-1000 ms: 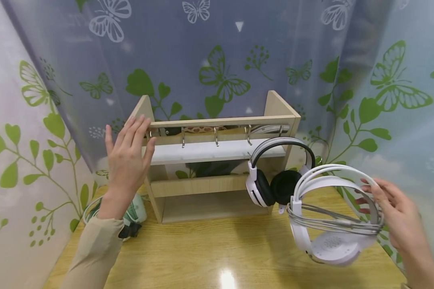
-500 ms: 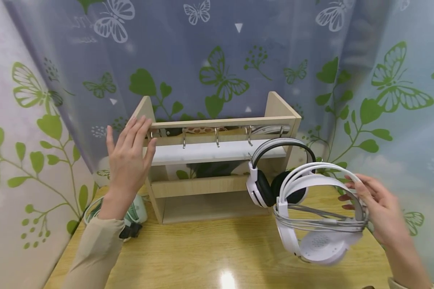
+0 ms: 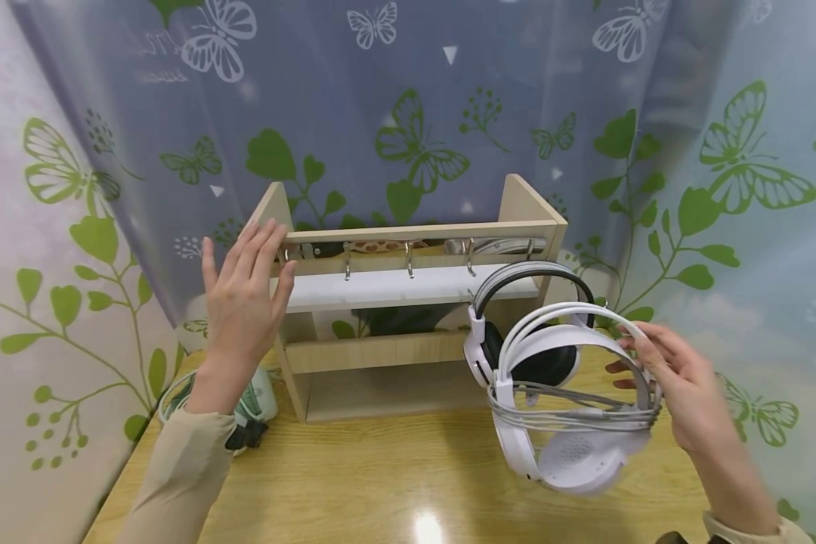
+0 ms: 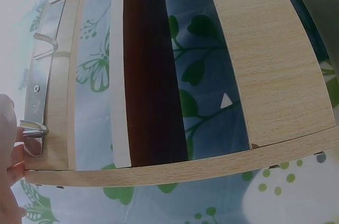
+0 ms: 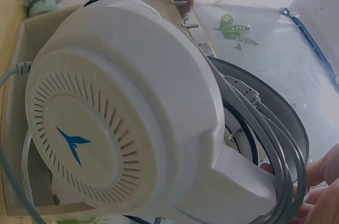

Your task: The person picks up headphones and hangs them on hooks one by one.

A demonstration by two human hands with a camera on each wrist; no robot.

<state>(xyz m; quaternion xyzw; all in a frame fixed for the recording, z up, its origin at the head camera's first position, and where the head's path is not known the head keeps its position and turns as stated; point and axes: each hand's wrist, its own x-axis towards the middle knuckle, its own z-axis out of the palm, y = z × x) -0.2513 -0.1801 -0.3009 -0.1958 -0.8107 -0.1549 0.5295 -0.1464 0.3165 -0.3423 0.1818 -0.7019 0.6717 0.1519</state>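
Observation:
My left hand rests with fairly straight fingers on the left top corner of a small wooden shelf. On the right, my right hand grips the headband of white headphones, held up above the table. Their grey cable is wound around the frame between the earcups. A vented earcup with a blue mark fills much of the right wrist view. Behind them, black-and-white headphones hang at the right end of the shelf, partly covered by the held pair in the head view.
Several metal hooks line the rail under the shelf's top edge. A pale green object with a coiled cord stands left of the shelf on the wooden table. Butterfly-printed curtains enclose the back and sides.
My right hand has carried the white headphones leftward, so they now overlap the hanging pair more. The left hand stays on the shelf corner.

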